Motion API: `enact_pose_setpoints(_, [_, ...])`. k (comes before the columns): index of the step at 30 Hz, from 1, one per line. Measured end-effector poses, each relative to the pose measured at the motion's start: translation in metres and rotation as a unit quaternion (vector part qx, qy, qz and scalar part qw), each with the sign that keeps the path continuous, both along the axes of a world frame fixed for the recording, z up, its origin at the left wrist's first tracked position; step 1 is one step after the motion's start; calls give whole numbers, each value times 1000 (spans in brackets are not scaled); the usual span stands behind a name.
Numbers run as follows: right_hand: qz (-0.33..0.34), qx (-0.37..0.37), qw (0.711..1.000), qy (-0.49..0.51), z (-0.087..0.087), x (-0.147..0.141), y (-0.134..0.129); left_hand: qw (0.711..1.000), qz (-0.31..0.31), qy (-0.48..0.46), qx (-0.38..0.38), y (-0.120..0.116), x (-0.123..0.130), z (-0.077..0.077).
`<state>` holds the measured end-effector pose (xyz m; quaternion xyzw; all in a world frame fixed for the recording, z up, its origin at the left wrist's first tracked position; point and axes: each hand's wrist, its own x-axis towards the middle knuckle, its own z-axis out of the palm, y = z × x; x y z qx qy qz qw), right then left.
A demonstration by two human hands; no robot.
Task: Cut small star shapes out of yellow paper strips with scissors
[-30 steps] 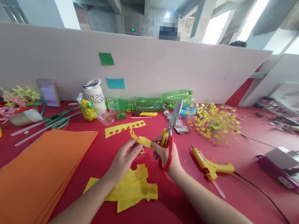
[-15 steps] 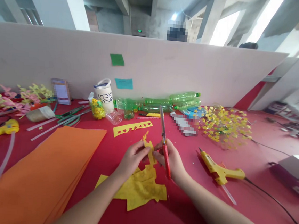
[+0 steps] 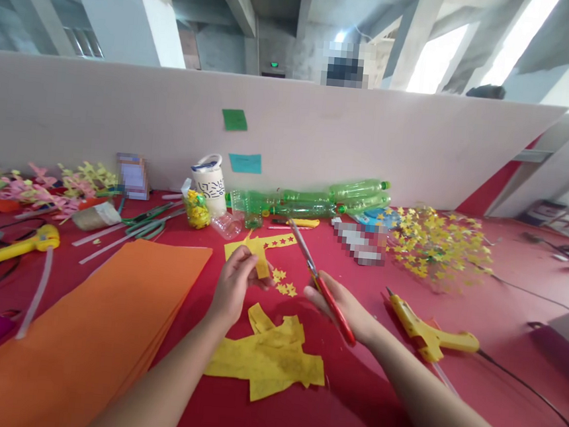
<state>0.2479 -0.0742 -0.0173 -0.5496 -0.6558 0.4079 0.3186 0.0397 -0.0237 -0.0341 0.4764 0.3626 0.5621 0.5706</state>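
Observation:
My left hand (image 3: 236, 282) pinches a small yellow piece (image 3: 261, 263) between thumb and fingers. In my right hand (image 3: 343, 305) are red-handled scissors (image 3: 331, 305), their blades pointing up and away to the left. Several small yellow stars (image 3: 285, 287) lie on the red table between my hands. Behind the left hand rests a yellow strip (image 3: 289, 240) with star-shaped holes, partly covered by the held piece. Crumpled yellow scraps (image 3: 269, 355) lie nearer to me, below both hands.
Orange sheets (image 3: 107, 304) cover the left side. A yellow glue gun (image 3: 428, 332) lies at right, beside a yellow star bouquet (image 3: 431, 246). Green bottles (image 3: 310, 206) and a white cup (image 3: 210, 187) stand or lie along the partition (image 3: 321, 137).
My hands have moved apart, the left one shifting left with the yellow piece. The scissors now tilt more to the left. The small stars have come into view on the table.

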Motion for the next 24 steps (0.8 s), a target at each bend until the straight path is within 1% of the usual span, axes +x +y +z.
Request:
enact_pose_setpoints(1, [15,3,999,-30,2,1,0,1000,8,-8,-2,2,-2,0])
enact_pose_setpoints(4, [32,3,995,-98,5,2,-1,1000,17,-5,-1,4,-4,1])
enact_pose_setpoints(7, [49,-21,991,-121,9,-1,-4,1000,11,3,4,3,-3,0])
enact_pose_setpoints(9, [67,-55,991,-106,11,-2,-6,1000,1,3,13,2,-3,-1])
enact_pose_setpoints(12, [94,-104,989,-51,12,-2,-8,999,2,20,25,1,-2,-2])
enact_pose_setpoints(16, [108,-111,988,-28,5,-1,-8,997,27,63,21,1,-1,-2])
enact_pose_setpoints(20, [112,-130,985,-11,-1,1,-8,996,36,76,29,0,0,0])
enact_pose_setpoints(24, [123,-140,982,9,-1,1,-8,994,52,90,36,0,-1,1])
